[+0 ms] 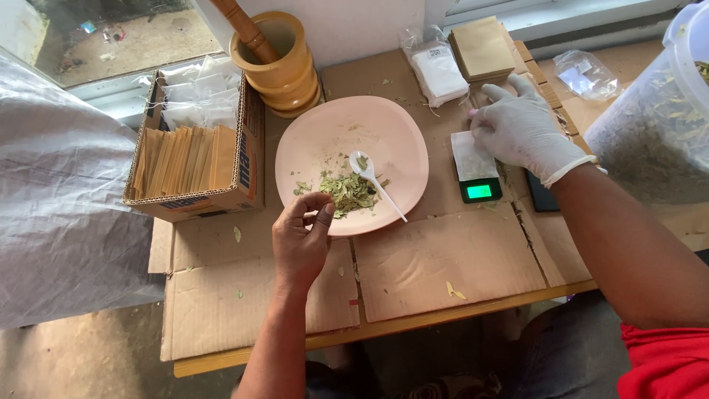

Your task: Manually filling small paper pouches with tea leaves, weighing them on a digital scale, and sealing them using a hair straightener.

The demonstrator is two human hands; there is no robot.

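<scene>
Over pink plate (399, 133), left hand (301, 236) pinches dried leaves (347, 191); gloved right hand (521, 127) presses sachet (470, 157) on scale (480, 191).

The plastic tub (657, 111) is cut off by the right edge; scale display (479, 191) unreadable.

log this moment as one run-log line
left hand: bare, pinching dried leaves at pink plate | right hand: gloved, on white sachet on scale | spoon: on plate
</scene>
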